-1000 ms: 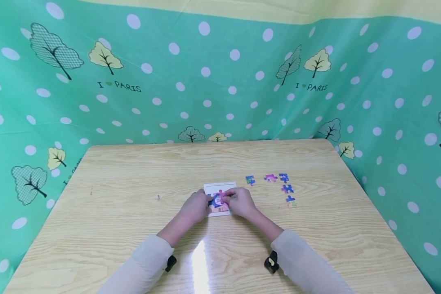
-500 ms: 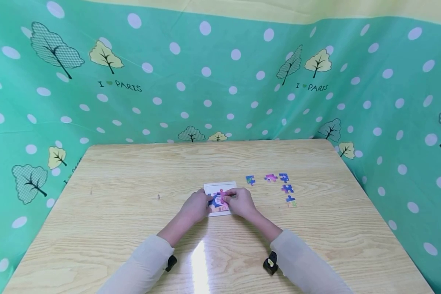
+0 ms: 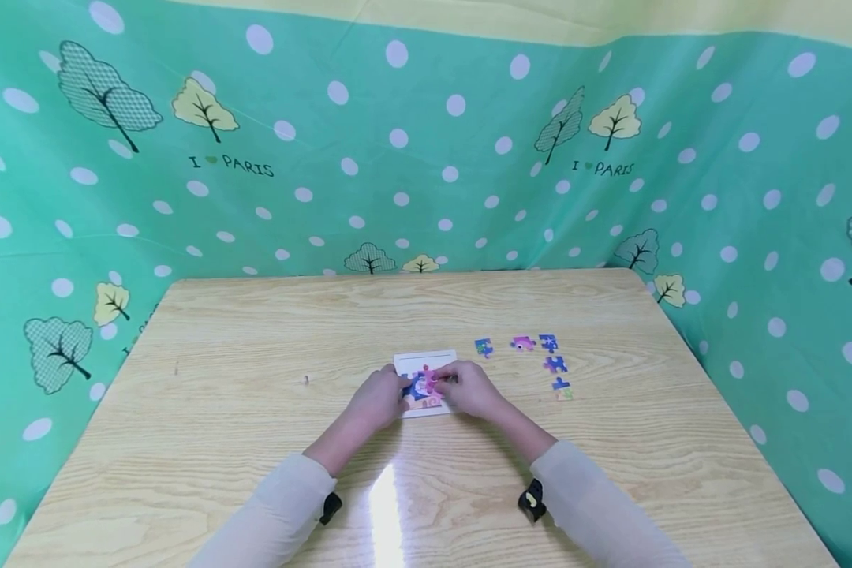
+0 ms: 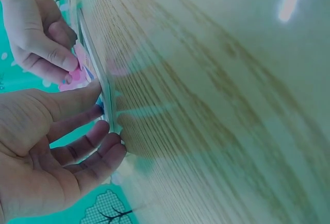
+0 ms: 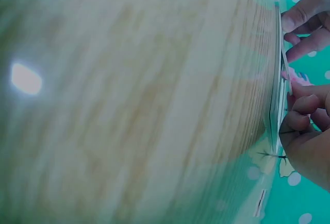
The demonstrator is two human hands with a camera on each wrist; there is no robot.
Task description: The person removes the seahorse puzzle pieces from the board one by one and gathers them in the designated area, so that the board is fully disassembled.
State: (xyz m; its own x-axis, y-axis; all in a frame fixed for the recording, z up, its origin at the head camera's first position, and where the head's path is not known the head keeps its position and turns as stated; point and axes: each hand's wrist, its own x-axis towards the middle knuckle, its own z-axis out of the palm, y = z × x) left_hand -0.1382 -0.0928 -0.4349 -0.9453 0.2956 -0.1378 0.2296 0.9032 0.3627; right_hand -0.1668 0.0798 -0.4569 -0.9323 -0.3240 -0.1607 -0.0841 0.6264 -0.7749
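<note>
A small white puzzle tray (image 3: 426, 359) lies on the table, partly filled with blue, pink and peach pieces. My left hand (image 3: 379, 397) holds the tray's left side, its thumb reaching over onto the pieces and the other fingers along the edge. Between thumb and fingers, my right hand (image 3: 472, 388) pinches a pink puzzle piece (image 3: 427, 377) over the tray's middle. From the left wrist, that pink piece (image 4: 77, 77) appears tilted just above the tray. Both hands cover parts of the tray, so how the pieces fit beneath them is hidden.
Loose pieces lie right of the tray: a blue-green one (image 3: 483, 347), a pink one with an eye (image 3: 522, 343), and several blue ones (image 3: 555, 364) in a column. A tiny dark speck (image 3: 306, 380) sits to the left. Behind the wooden table (image 3: 255, 331) hangs a green dotted curtain (image 3: 291, 197).
My right hand and forearm have shifted slightly to the right, and the fingers have changed their hold on the pink piece a little. The left hand has stayed in place.
</note>
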